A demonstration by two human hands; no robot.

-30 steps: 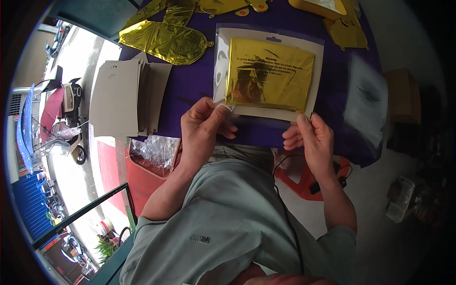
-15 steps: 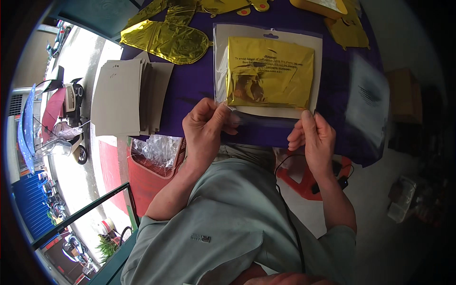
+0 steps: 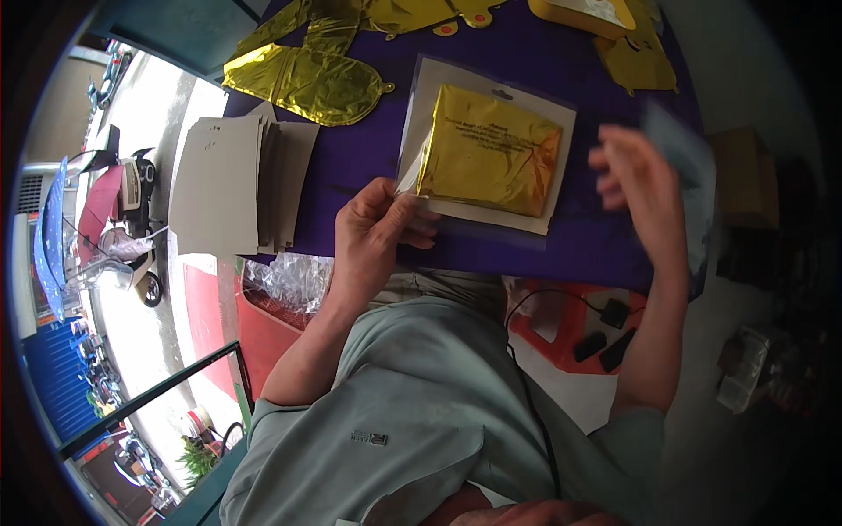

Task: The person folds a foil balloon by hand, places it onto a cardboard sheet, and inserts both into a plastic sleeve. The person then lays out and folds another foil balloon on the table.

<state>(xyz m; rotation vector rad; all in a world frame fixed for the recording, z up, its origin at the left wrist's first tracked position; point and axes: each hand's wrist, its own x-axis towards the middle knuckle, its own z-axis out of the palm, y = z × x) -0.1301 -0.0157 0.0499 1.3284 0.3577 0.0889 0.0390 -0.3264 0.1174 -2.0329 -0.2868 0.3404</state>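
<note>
A clear hang-hole bag (image 3: 410,131) lies tilted over the purple tabletop. Inside it are a pale backing card (image 3: 561,158) and a folded gold foil packet (image 3: 495,153). My left hand (image 3: 373,232) pinches the bag's lower left corner between thumb and fingers. Off the bag's right side, my right hand (image 3: 640,180) is raised with loosely bent fingers, slightly blurred and holding nothing. Beyond it, partly behind my wrist, clear plastic bags (image 3: 688,145) lie at the table's right edge.
A stack of pale cards (image 3: 219,184) stands at the left. Flat gold foil balloons (image 3: 307,83) lie at the back, with a yellow tray (image 3: 570,19) at the back right. Below are a red basket (image 3: 272,324) of crumpled plastic and a red stool (image 3: 548,337) with black devices.
My right hand has let go of the bag's lower right corner and moved right and away from me. The bag has tilted clockwise, still in my left hand.
</note>
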